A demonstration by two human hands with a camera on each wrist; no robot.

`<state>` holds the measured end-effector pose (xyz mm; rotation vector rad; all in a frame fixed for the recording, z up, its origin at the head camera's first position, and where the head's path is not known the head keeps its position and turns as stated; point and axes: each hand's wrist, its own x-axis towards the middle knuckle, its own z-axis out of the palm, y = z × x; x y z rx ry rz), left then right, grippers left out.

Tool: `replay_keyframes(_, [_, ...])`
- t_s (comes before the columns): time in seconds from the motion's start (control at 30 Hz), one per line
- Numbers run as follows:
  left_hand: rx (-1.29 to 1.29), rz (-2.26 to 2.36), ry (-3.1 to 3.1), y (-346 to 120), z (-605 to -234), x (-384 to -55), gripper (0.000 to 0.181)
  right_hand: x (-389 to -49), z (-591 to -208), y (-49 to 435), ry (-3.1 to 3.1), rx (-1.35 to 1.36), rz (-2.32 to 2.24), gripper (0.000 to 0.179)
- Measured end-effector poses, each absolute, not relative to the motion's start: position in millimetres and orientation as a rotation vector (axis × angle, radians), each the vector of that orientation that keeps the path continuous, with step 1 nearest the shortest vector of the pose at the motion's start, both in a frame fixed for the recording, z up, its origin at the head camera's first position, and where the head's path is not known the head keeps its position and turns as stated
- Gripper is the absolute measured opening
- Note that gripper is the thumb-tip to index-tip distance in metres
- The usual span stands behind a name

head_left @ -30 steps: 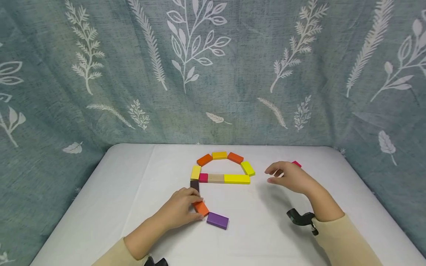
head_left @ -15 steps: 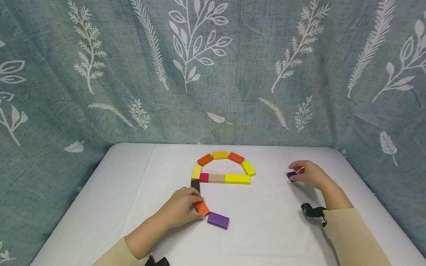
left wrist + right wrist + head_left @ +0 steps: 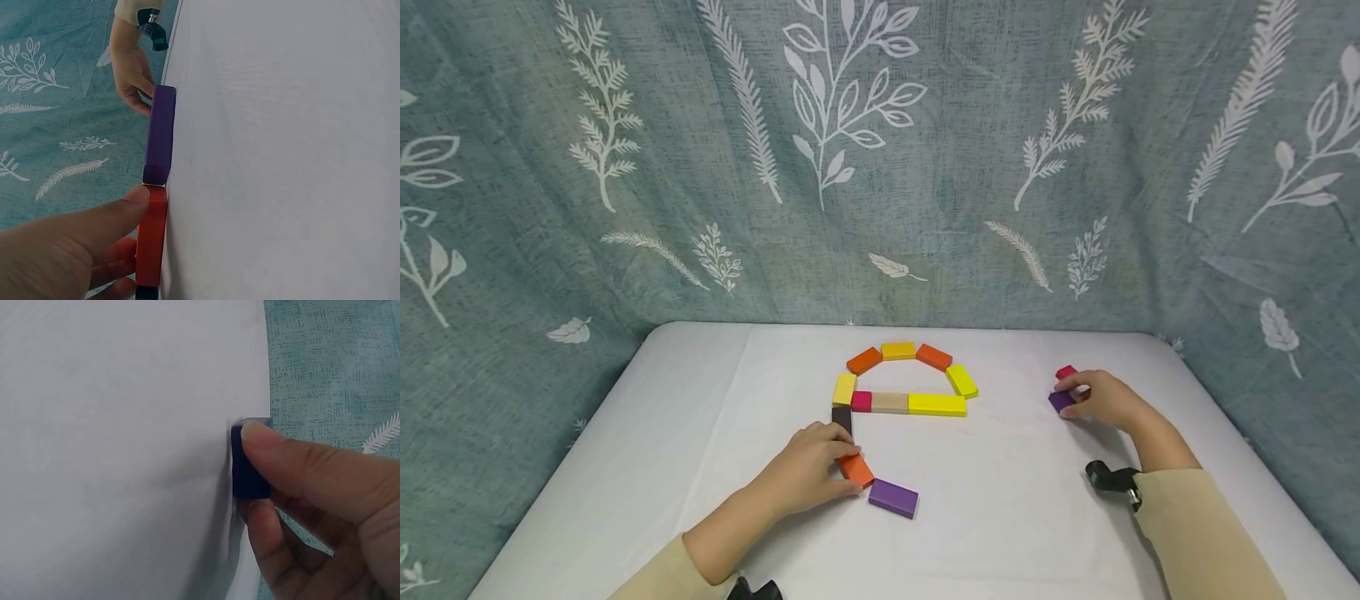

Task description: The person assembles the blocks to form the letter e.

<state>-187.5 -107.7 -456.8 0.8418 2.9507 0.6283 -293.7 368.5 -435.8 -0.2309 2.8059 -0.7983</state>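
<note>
My left hand pinches an orange block lying flat on the table, thumb at one end and fingers at the other. A purple block meets its near right corner, and a dark block stands beyond my fingers, partly covered. At the right side, my right hand grips a small dark purple block between thumb and fingers. It looks dark blue in the right wrist view, with the thumb across its top. Just behind it lies a red block.
Yellow and orange blocks form an arch farther back. Below the arch runs a straight row of a red block, a tan block and a long yellow block. A white cloth covers the table; a patterned curtain hangs behind.
My right hand has moved right from beside the arch and taken hold of the small purple block near the red one. The left hand has stayed on the orange block.
</note>
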Motion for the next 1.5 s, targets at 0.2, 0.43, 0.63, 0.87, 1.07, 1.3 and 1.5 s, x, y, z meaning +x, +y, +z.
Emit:
replay_keyframes(0.2, [0.849, 0.62, 2.948, -106.5, -458.3, -187.2, 0.051, -293.0, -438.1, 370.9, 2.8, -0.234, -0.798, 0.043])
replay_keyframes(0.43, [0.848, 0.616, 2.95, -105.0, -458.8, -186.7, 0.051, -283.0, -437.8, 364.8, 2.778, -0.255, -0.868, 0.041])
replay_keyframes(0.63, [0.838, 0.61, 2.951, -104.7, -458.0, -186.8, 0.052, -266.2, -435.0, 348.6, 2.749, -0.311, -0.907, 0.041])
replay_keyframes(0.87, [0.846, 0.601, 2.954, -104.8, -457.3, -187.0, 0.051, -248.2, -435.2, 324.0, 2.715, -0.402, -0.915, 0.036])
replay_keyframes(1.07, [0.857, 0.603, 2.955, -104.6, -456.3, -186.9, 0.051, -235.5, -433.0, 301.2, 2.663, -0.497, -0.934, 0.032])
replay_keyframes(1.3, [0.875, 0.615, 2.966, -104.2, -457.2, -187.2, 0.051, -224.0, -425.9, 275.5, 2.573, -0.61, -0.948, 0.032])
replay_keyframes(1.5, [0.88, 0.613, 2.976, -105.3, -456.5, -186.1, 0.05, -214.0, -423.6, 249.5, 2.5, -0.684, -0.948, 0.031])
